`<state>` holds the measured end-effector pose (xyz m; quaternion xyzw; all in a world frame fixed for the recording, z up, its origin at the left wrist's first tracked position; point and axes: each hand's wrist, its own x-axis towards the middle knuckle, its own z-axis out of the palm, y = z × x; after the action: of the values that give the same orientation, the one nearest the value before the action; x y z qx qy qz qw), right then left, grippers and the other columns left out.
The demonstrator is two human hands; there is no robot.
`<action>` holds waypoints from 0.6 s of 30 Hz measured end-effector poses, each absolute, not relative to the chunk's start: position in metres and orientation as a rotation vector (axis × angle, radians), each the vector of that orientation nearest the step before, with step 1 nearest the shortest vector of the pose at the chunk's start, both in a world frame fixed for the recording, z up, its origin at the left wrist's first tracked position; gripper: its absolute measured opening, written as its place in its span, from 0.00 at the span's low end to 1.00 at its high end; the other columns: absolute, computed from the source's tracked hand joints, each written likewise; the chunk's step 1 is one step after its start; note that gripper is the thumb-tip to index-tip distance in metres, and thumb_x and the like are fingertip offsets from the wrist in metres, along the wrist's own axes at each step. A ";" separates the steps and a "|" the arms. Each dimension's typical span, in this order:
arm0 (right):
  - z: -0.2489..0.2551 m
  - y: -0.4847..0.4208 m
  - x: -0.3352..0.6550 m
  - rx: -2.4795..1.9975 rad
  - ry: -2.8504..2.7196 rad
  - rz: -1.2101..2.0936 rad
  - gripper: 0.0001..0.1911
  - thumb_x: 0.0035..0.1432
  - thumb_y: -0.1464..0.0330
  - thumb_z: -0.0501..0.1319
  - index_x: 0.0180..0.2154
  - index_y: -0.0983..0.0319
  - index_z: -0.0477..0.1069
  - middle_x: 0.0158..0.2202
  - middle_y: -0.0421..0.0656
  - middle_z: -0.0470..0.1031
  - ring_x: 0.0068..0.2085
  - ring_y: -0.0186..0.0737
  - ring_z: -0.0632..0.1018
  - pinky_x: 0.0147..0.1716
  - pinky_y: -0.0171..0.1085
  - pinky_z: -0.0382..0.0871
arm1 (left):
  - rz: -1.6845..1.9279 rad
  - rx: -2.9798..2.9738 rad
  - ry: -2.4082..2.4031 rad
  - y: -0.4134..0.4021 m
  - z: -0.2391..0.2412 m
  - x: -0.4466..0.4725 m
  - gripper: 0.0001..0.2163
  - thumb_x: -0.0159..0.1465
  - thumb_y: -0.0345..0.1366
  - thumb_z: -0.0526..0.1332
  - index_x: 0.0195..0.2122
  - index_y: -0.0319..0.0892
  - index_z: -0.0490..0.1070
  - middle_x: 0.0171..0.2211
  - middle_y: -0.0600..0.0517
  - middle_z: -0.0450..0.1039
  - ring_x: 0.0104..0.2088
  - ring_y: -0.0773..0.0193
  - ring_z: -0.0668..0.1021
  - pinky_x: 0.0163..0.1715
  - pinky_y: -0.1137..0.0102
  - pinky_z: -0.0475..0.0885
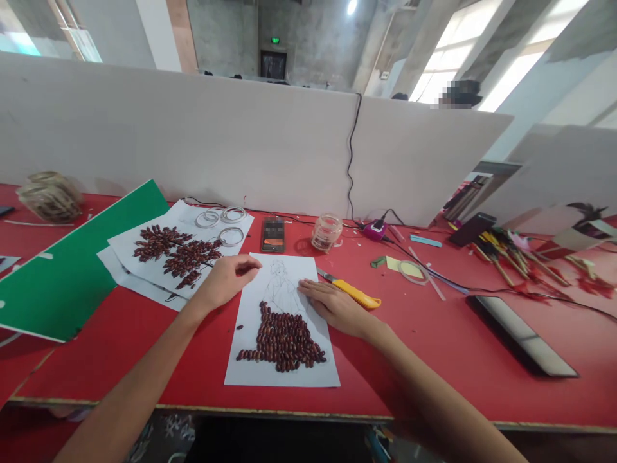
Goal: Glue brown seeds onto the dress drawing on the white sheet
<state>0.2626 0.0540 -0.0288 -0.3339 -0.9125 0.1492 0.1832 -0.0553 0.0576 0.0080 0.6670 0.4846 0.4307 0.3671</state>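
Note:
A white sheet of paper point(236, 373) with a line drawing of a figure lies in front of me. Dark red beans point(284, 341) cover the drawing's lower part in close rows; one loose bean point(240, 327) sits at the left. My left hand point(229, 280) is at the sheet's upper left corner, fingers curled and tips together; whatever may be between them is hidden. Flat on the sheet's right edge rests my right hand point(337, 307), its fingers stretched out over the drawing. Just beyond it lies a yellow utility knife point(357, 292).
Left are sheets with a bean-covered plant picture point(178, 251), tape rolls point(231, 236) and a green board point(91, 276). Behind stand a phone point(273, 235), glass jar point(326, 233) and purple power adapter point(375, 229). A dark tablet-like slab point(523, 335) lies right. A white partition point(216, 141) borders the table.

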 end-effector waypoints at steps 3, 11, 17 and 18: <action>-0.023 0.054 0.247 -0.975 -2.312 0.453 0.20 0.73 0.67 0.55 0.64 0.56 0.68 0.57 0.47 0.79 0.57 0.47 0.79 0.56 0.50 0.76 | 1.080 1.378 0.989 0.060 0.002 -0.021 0.08 0.57 0.37 0.72 0.36 0.42 0.81 0.35 0.47 0.81 0.36 0.59 0.80 0.41 0.65 0.74; -0.027 0.042 0.219 -0.817 -1.951 0.526 0.10 0.69 0.66 0.63 0.50 0.58 0.80 0.44 0.47 0.81 0.44 0.43 0.81 0.45 0.41 0.78 | 0.938 0.765 0.700 0.050 -0.031 0.026 0.21 0.51 0.38 0.80 0.41 0.42 0.74 0.36 0.51 0.79 0.37 0.65 0.81 0.39 0.71 0.71; -0.018 0.036 0.230 -0.910 -1.957 0.604 0.10 0.69 0.62 0.63 0.45 0.59 0.80 0.42 0.47 0.80 0.43 0.45 0.81 0.44 0.44 0.77 | 0.952 0.838 0.753 0.050 -0.034 0.021 0.19 0.54 0.39 0.77 0.43 0.41 0.76 0.37 0.48 0.80 0.36 0.64 0.80 0.35 0.72 0.70; -0.016 0.035 0.234 -0.924 -1.994 0.613 0.10 0.69 0.62 0.63 0.45 0.59 0.80 0.41 0.47 0.80 0.42 0.45 0.80 0.44 0.44 0.77 | 0.984 0.841 0.775 0.051 -0.032 0.018 0.17 0.55 0.39 0.76 0.43 0.40 0.76 0.38 0.48 0.79 0.35 0.65 0.79 0.34 0.72 0.70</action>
<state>0.2342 0.0353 -0.0164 -0.3680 -0.7944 0.2444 0.4169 0.0182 0.0509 -0.0322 0.3818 0.3517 0.4465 0.7288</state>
